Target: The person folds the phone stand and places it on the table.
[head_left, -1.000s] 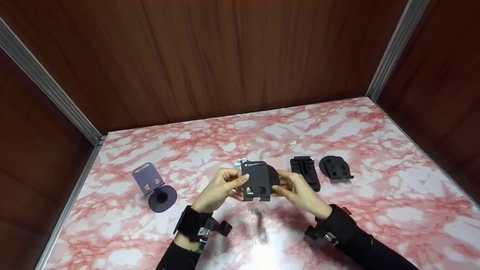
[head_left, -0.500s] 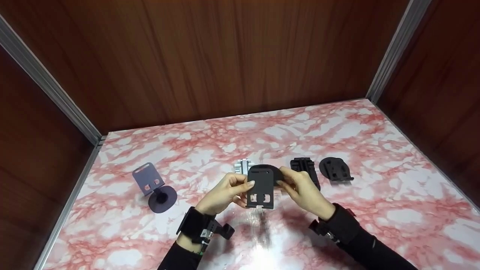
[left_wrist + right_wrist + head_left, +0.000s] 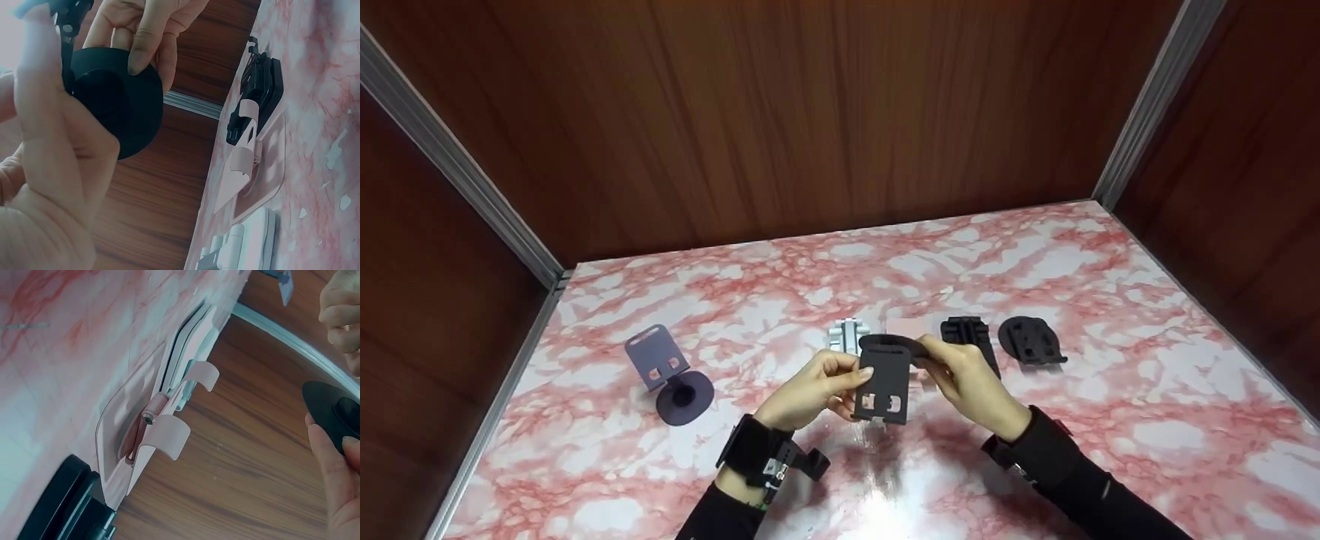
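Observation:
Both hands hold a black phone stand above the table in the head view. My left hand pinches the left edge of its slotted flat plate, thumb on the front. My right hand grips the rim of the round base, which shows nearly edge-on behind the plate's top. In the left wrist view the disc-shaped base faces the camera, with the other hand's thumb on its rim. The right wrist view catches the base between thumb and fingers at the right edge.
A purple phone stand stands open at left. Behind the hands lie a white folded stand and a pink stand. To the right are a black folded stand and a black round-based one. Wooden panels enclose the marbled table.
The held phone stand has shifted slightly right and toward me. Its round base has turned from beside the plate to a near edge-on tilt at the top, with my right hand on it.

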`<state>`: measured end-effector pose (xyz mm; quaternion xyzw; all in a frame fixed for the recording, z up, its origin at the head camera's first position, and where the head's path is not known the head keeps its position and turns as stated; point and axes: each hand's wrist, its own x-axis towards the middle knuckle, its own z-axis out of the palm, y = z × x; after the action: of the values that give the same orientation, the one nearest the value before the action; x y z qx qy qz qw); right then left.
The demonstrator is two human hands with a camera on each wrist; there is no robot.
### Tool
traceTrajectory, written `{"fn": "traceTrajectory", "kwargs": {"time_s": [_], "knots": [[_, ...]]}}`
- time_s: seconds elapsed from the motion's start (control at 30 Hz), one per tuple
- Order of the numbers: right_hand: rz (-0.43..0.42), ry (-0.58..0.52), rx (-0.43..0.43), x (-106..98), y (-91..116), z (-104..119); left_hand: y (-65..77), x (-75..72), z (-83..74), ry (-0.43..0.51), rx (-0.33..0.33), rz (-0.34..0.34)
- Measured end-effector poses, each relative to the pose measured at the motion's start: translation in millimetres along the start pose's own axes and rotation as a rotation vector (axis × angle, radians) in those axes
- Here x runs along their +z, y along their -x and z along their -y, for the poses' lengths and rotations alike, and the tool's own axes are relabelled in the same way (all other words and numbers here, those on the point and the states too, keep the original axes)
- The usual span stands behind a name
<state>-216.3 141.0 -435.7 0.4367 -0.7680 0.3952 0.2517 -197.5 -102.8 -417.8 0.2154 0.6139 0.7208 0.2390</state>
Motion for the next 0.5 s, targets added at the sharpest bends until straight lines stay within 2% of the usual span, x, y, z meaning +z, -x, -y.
{"fn": "traceTrajectory", "kwargs": {"time_s": [0.2, 0.4, 0.5], "knots": [[0.002, -0.049, 0.033, 2, 0, 0, 0.1, 1.2, -1.1, 0.025, 0.052, 0.014], [0.017, -0.197, 0.163, 5, 2, 5, 0.6, 5.1, -3.0, 0.035, 0.109, 0.036], [0.026, -0.263, 0.231, 1, -4, 17, 0.3, 6.0, -3.3, 0.035, 0.131, 0.039]]}}
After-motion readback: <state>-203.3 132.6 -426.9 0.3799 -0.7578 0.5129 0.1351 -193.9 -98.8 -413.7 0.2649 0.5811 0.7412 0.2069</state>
